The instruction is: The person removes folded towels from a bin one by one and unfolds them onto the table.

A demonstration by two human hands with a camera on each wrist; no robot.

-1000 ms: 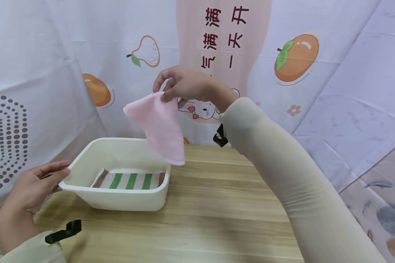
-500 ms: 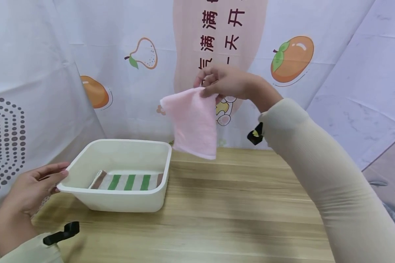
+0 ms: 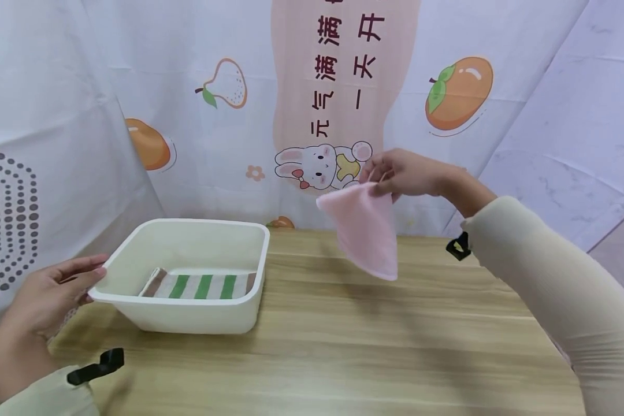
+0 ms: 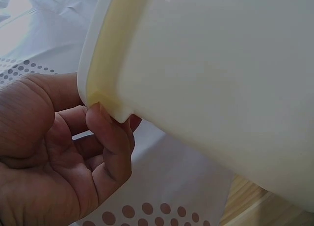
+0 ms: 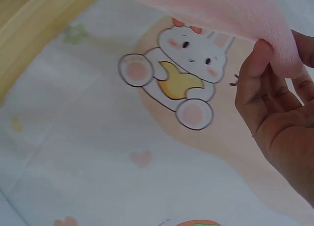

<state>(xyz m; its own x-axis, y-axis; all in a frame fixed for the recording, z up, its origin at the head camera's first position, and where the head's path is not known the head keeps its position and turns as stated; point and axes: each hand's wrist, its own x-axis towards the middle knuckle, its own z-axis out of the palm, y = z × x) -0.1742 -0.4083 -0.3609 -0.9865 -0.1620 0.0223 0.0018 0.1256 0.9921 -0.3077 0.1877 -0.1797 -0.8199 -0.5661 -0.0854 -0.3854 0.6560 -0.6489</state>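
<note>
A small pink towel (image 3: 365, 231) hangs from my right hand (image 3: 408, 172), which pinches its upper edge between thumb and fingers. In the right wrist view the plush pink towel (image 5: 235, 10) folds over where the fingertips grip it. On the left, my left hand (image 3: 44, 300) holds the rim of a white plastic basin (image 3: 197, 315) at its left corner. The left wrist view shows the fingers of the left hand (image 4: 64, 147) curled under the lip of the basin (image 4: 211, 79). Inside the basin lies a towel with green, white and brown stripes (image 3: 204, 286).
The basin stands on a wooden table (image 3: 317, 341) that runs right of it and in front. Behind hangs a white curtain (image 3: 177, 69) with fruit, a rabbit and writing printed on it. Dotted fabric (image 3: 7, 219) hangs at the left.
My right hand has carried the pink towel from over the basin's right side off to the right, and then lower, over the table. My left hand stays on the basin's rim.
</note>
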